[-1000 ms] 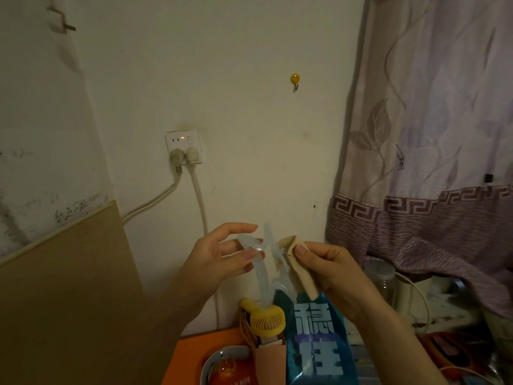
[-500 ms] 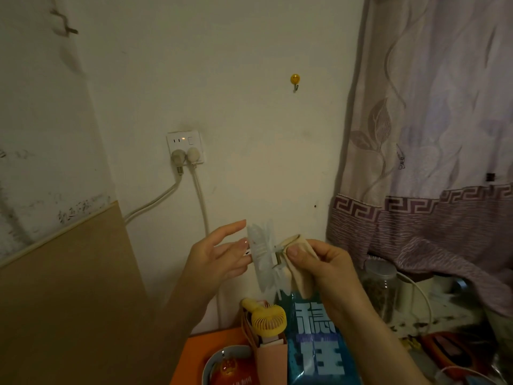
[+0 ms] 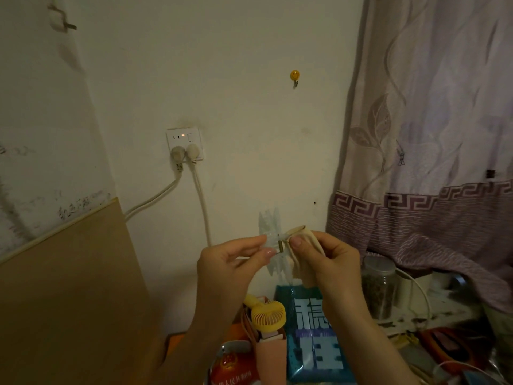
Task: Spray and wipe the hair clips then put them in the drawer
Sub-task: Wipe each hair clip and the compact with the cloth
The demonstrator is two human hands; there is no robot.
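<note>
A translucent claw hair clip point(image 3: 270, 232) stands upright in front of the wall, its teeth pointing up and down and its metal spring facing right. My left hand point(image 3: 230, 265) pinches the clip at its middle between thumb and fingers. My right hand point(image 3: 327, 262) grips a folded beige cloth point(image 3: 302, 240) and presses it with the thumb against the clip's hinge. The drawer and the spray bottle are out of view.
Below the hands stand a yellow mini fan point(image 3: 268, 315), a blue printed bag point(image 3: 316, 337), a pink holder point(image 3: 270, 357) and a red-lidded tin point(image 3: 233, 365). A glass jar point(image 3: 379, 287) sits right, under a purple curtain point(image 3: 433, 162). A brown board point(image 3: 63, 287) leans left.
The clip has been turned from spread open and sideways to upright and closed. Both hands have come closer together, with the cloth now at the hinge.
</note>
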